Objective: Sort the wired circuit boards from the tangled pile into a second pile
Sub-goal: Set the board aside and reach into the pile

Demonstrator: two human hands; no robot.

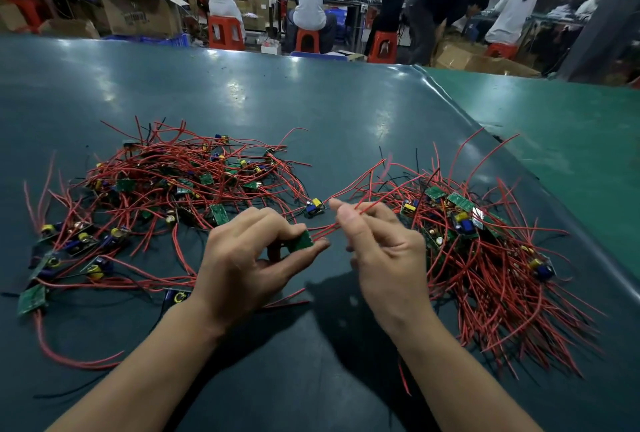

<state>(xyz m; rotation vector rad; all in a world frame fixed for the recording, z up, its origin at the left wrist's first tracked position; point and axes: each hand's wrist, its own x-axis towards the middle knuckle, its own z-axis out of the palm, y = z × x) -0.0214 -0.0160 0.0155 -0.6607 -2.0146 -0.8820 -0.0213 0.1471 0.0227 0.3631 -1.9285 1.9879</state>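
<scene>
The job looks about half done. There are two heaps on the dark green surface (pixel 311 102). The tangled pile (pixel 166 189) sits past the left hand (pixel 242 265) and out to its side, with boards spread loosely. The second pile (pixel 485 258) lies just beside the right hand (pixel 384 255), on its outer side, with the wires lying closer together. Many boards are left to move.

The left hand grips one small green board (pixel 302 241) with thumb and fingers. Its thin red wires (pixel 325 229) run across to the right hand, which pinches them between thumb and finger. Another little board (pixel 314 207) with a yellow part lies just past both hands, between the heaps.
</scene>
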